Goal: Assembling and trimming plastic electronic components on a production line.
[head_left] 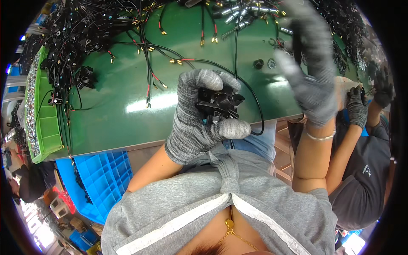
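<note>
My left hand (199, 114), in a grey knit glove, is closed around a black plastic part (219, 104) with small metal pieces and jutting tabs. Its thumb presses from below and the fingers wrap over the top; a black cable (257, 102) curves beside the part. Farther right, my right hand (312, 72), gloved alike, is raised over the table and blurred by motion. Its thumb stands apart from its fingers, with nothing visible held. Close to that thumb, a small black cylindrical piece (258, 63) and a metal ring (271, 63) lie on the green table (114, 93).
Black cable assemblies (93, 29) with red wires and gold connectors heap at the far left. Metal cylinders (238, 16) lie at the back. A green tray (46, 119) of small metal parts stands left, above a blue crate (102, 180). At right, a co-worker's gloved hand (357, 108) is close.
</note>
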A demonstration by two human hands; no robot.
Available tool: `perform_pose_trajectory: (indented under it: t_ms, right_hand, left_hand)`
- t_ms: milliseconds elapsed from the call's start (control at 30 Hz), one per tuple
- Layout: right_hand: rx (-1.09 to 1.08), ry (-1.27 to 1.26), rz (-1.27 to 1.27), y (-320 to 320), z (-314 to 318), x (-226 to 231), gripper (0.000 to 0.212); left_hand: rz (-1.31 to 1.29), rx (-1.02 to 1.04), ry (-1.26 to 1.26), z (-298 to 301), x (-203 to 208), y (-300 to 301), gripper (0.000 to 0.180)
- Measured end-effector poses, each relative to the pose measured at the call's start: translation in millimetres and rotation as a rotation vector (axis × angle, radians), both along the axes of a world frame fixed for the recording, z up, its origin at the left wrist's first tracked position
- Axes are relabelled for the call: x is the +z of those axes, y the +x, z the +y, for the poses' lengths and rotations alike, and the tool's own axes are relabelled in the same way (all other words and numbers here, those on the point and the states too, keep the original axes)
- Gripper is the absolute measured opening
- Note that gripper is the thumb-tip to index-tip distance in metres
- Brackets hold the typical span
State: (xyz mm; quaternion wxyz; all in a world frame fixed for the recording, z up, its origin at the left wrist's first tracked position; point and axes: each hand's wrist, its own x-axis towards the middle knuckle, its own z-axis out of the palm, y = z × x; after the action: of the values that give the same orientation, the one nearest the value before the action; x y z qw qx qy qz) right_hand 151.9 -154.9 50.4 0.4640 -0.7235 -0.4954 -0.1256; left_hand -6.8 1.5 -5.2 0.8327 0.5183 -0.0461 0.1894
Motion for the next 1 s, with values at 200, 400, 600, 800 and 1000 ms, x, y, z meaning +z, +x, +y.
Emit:
perform_pose_trajectory:
  t_ms: [200,400,600,800,1000]
  right_hand:
    - [0.928,0.624,0.960,-7.8,0.5,45.1,0.041]
    - [0.789,0.848,0.957,-27.6,20.2,30.8,0.023]
    - [0.905,0.936,1.043,-32.4,27.9,29.2,0.023]
    - [0.939,0.911,1.032,-34.0,32.1,28.9,0.029]
    - [0.962,0.899,1.019,-35.6,34.2,28.9,0.036]
  left_hand:
    - [-0.045,-0.047,-0.031,-5.9,-3.4,4.4,0.079]
    - [-0.055,-0.032,0.003,-5.1,-6.5,3.2,0.083]
    - [-0.085,-0.043,0.013,-5.9,-11.4,5.2,0.085]
    - [-0.068,-0.051,0.013,-7.0,-5.1,4.5,0.085]
    - [-0.049,-0.043,0.116,-7.9,-5.9,2.8,0.087]
